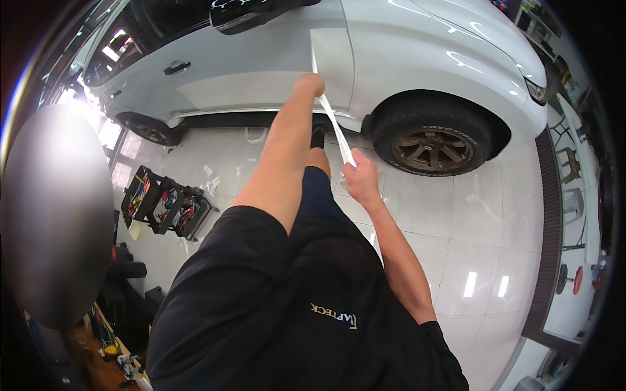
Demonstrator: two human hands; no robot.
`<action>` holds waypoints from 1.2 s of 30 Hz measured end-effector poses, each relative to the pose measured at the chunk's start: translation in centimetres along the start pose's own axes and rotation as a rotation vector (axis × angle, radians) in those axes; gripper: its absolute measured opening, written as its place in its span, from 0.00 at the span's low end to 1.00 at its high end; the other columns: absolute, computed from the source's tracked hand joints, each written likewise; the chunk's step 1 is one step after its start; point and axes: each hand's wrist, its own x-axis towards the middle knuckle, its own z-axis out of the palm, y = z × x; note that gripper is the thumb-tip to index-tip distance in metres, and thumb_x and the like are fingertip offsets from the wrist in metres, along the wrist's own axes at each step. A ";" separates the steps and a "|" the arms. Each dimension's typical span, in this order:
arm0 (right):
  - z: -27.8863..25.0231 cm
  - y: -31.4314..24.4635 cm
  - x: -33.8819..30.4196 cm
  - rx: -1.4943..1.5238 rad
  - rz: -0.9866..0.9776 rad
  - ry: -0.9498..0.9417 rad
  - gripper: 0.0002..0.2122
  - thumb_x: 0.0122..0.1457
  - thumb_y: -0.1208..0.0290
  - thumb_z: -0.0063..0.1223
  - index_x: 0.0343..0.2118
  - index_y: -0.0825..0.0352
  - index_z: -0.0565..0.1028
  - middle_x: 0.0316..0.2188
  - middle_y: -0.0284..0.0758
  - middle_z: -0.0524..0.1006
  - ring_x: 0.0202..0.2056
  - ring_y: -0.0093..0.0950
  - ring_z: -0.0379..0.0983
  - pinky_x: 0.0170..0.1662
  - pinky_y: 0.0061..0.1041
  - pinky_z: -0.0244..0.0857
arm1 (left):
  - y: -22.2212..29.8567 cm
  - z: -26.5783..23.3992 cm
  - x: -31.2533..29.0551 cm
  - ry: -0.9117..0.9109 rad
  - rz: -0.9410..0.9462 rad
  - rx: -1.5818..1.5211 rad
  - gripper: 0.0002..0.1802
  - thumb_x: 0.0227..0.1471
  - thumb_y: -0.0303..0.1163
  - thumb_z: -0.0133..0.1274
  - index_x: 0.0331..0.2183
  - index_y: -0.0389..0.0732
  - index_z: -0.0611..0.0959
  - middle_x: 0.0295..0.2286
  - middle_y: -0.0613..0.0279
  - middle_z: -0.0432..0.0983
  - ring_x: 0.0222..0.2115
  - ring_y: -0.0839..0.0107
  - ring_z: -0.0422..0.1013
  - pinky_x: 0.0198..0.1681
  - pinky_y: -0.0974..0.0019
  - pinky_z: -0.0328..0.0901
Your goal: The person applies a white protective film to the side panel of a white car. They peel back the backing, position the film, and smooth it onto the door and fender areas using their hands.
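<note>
A white pickup-like car stands across the front, its front door (261, 55) facing me. A twisted strip of thin white film (336, 127) runs taut from the door down toward my body. My left hand (310, 85), arm stretched out, is closed round the film close to the door panel. Lower and nearer, my right hand (362, 177) grips the film's bunched end between thumb and fingers. Above my left hand, the film narrows to a thin white edge along a paler, matte area of the door (331, 62). My left fingers are partly hidden.
The front wheel (433, 150) is right of my hands, the black side mirror (251, 14) above. A black tool cart (168, 203) stands left on the tiled floor (456, 260), where film scraps (212, 181) lie. A large blurred dark object (55, 215) fills the left edge.
</note>
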 end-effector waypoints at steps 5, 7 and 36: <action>-1.1 -0.9 -0.5 0.009 0.019 0.003 0.05 0.54 0.77 0.46 0.25 0.71 0.64 0.15 0.44 0.64 0.17 0.31 0.59 0.23 0.33 0.57 | 1.6 -1.1 -1.4 -0.019 0.022 0.010 0.17 0.51 0.30 0.55 0.44 0.41 0.85 0.47 0.52 0.78 0.49 0.54 0.75 0.49 0.56 0.70; -1.3 -1.0 -0.8 0.027 0.025 0.007 0.06 0.54 0.77 0.46 0.24 0.71 0.64 0.14 0.41 0.63 0.17 0.26 0.58 0.23 0.32 0.56 | 1.6 -1.1 -1.9 -0.030 0.037 0.043 0.17 0.51 0.31 0.55 0.44 0.41 0.85 0.47 0.52 0.78 0.48 0.55 0.75 0.49 0.55 0.70; -3.2 -5.2 -3.6 0.229 0.280 -0.023 0.04 0.55 0.79 0.44 0.26 0.69 0.64 0.16 0.29 0.62 0.21 0.15 0.56 0.23 0.23 0.54 | 2.4 -3.1 -7.1 -0.009 0.253 0.131 0.14 0.44 0.24 0.52 0.35 0.36 0.86 0.40 0.44 0.80 0.41 0.46 0.76 0.43 0.52 0.72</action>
